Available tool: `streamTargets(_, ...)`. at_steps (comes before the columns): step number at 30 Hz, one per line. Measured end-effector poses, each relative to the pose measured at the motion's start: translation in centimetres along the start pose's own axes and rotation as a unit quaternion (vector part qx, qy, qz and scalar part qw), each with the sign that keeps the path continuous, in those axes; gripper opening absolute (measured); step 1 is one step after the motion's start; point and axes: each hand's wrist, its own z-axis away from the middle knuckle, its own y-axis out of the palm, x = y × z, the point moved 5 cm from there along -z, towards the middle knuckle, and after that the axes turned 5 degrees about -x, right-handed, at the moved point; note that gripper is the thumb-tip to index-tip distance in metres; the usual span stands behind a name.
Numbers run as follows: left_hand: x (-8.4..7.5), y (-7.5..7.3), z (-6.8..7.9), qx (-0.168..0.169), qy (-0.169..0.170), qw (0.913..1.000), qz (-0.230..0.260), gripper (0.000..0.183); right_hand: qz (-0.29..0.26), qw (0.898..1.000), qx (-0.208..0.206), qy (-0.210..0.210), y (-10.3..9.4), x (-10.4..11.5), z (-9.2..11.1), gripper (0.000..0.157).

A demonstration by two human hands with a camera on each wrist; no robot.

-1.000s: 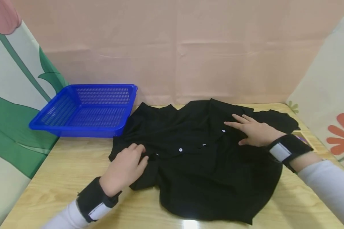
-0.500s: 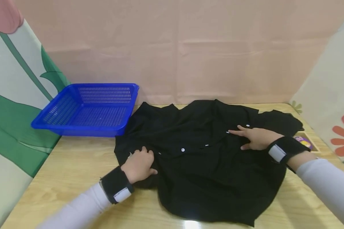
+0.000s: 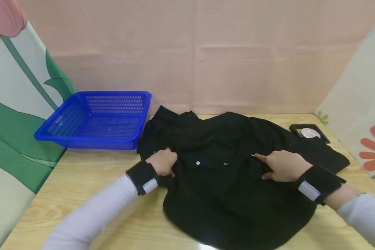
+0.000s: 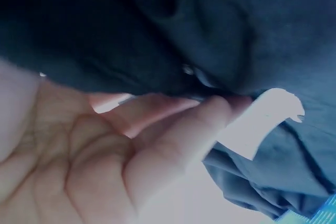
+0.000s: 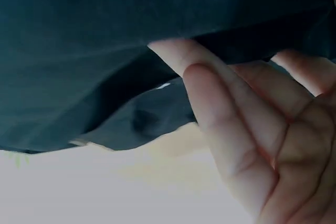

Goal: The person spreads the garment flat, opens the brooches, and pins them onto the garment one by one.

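Note:
A black shirt (image 3: 212, 194) with small white buttons lies spread and rumpled on the table. At its left part, my left hand (image 3: 163, 162) pinches the cloth; in the left wrist view, thumb (image 4: 178, 145) and fingertips meet at a fold beside a white tag-like strip (image 4: 262, 124). Further right, my right hand (image 3: 282, 166) holds the shirt's front by a button (image 3: 252, 155), the index finger pointing left along it. Thumb (image 5: 220, 119) and index finger lie close together at the cloth's edge in the right wrist view. Some fingertips are hidden by fabric.
A blue plastic basket (image 3: 93, 128) stands at the back left, close to the shirt. Behind the right sleeve lies a black-framed box (image 3: 310, 132) with a pale round item. A pink cloth backdrop (image 3: 193, 59) rises behind the wooden table (image 3: 81, 184).
Both hands have come onto the shirt's front, the left moving up and right. The right part of the shirt has shifted toward me and right, uncovering the black-framed box.

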Motion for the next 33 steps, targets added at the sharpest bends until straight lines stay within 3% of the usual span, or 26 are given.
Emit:
streamTargets(6, 1.1, 0.0, -2.5, 0.025, 0.000, 0.9996, 0.017, 0.032, 0.030, 0.998, -0.049, -0.035, 0.1, 3.0, 1.3, 0.066)
streamTargets(9, 1.1, -0.1, -3.9, 0.032, -0.006, 0.9995, 0.000, 0.022, 0.036, 0.996, -0.072, -0.040, 0.1, 4.1, 1.7, 0.063)
streamTargets(13, 0.5, -0.6, -5.8, 0.045, -0.011, 0.9987, -0.022, 0.017, 0.028, 0.995, -0.089, -0.040, -0.2, 5.3, 1.9, 0.055)
streamTargets(18, -1.0, -1.5, -7.5, 0.041, -0.012, 0.9978, -0.051, 0.013, 0.021, 0.995, -0.095, -0.028, -0.7, 6.6, 1.9, 0.033)
streamTargets(25, -1.9, -1.1, -10.3, 0.059, 0.000, 0.9940, -0.093, 0.012, 0.035, 0.989, -0.142, -0.014, -0.8, 10.3, 2.1, 0.031)
streamTargets(29, -1.6, -1.3, -11.6, 0.072, 0.012, 0.9928, -0.095, 0.027, -0.038, 0.995, -0.087, 0.002, -1.6, 11.3, 1.8, 0.033)
streamTargets(33, -1.3, -1.4, -12.1, 0.076, 0.031, 0.9926, -0.090, 0.044, -0.102, 0.994, -0.035, 0.011, -3.5, 10.0, 1.3, 0.031)
